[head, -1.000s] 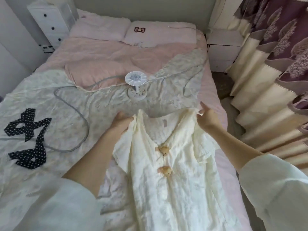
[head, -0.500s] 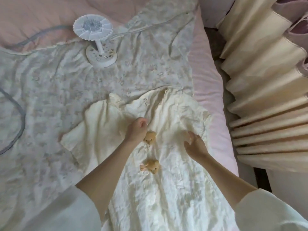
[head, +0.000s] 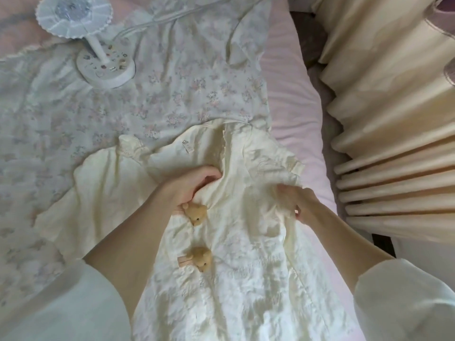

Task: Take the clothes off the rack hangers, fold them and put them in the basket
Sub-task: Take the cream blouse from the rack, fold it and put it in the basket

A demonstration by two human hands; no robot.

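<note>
A cream dress (head: 246, 242) with two small plush bear ornaments lies front-up on the bed, collar pointing away from me. My left hand (head: 189, 190) grips the fabric at the chest, just above the upper bear (head: 197, 212). My right hand (head: 295, 203) pinches a bunched fold of the dress near its right sleeve. The left sleeve (head: 98, 193) spreads flat to the side. The lower bear (head: 202, 259) sits at the dress's middle. No rack, hanger or basket is in view.
A white desk fan (head: 98, 45) with a cable stands on the floral bed cover (head: 172, 82) beyond the dress. The pink mattress edge (head: 295, 107) runs along the right, with cream pleated curtains (head: 394, 119) close beside it.
My hands have left the dress's shoulders and come down to its chest and right side, taking hold of the fabric there. The camera has tilted down and closer.
</note>
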